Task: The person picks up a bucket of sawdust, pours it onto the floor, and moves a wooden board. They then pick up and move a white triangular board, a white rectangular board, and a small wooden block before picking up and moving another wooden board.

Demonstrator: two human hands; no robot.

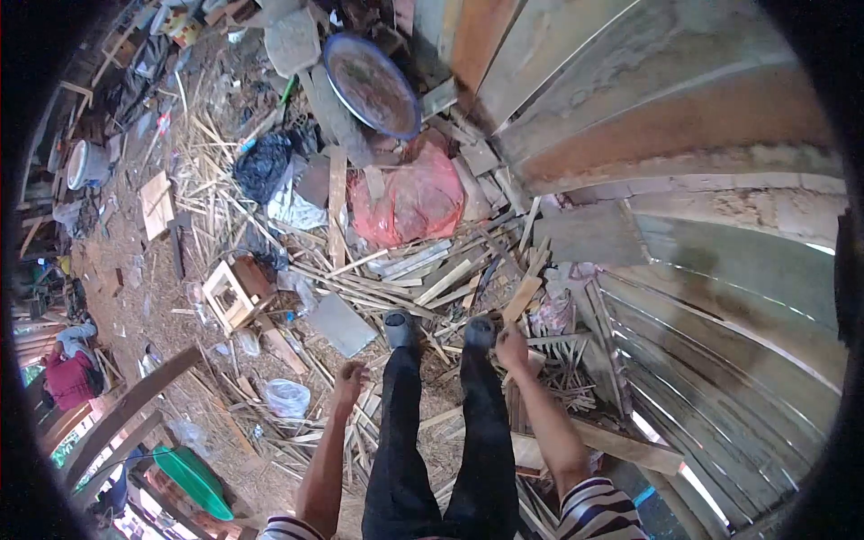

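Note:
I look straight down at my own dark-trousered legs and shoes (pixel 402 328) standing on a heap of split bamboo strips and wood offcuts (pixel 423 270). My left hand (pixel 349 376) hangs beside my left leg with its fingers curled in and nothing visible in it. Beside my right shoe, my right hand (pixel 511 345) is closed around the lower end of a flat wooden piece (pixel 522 300) that sticks up and away from me.
A red plastic sack (pixel 416 200), a black bag (pixel 263 164) and a round blue-rimmed basin (pixel 371 84) lie ahead. A small wooden box frame (pixel 229 295) sits to the left. Curved plank walls (pixel 684 270) rise on the right. A person in red (pixel 70 376) crouches far left.

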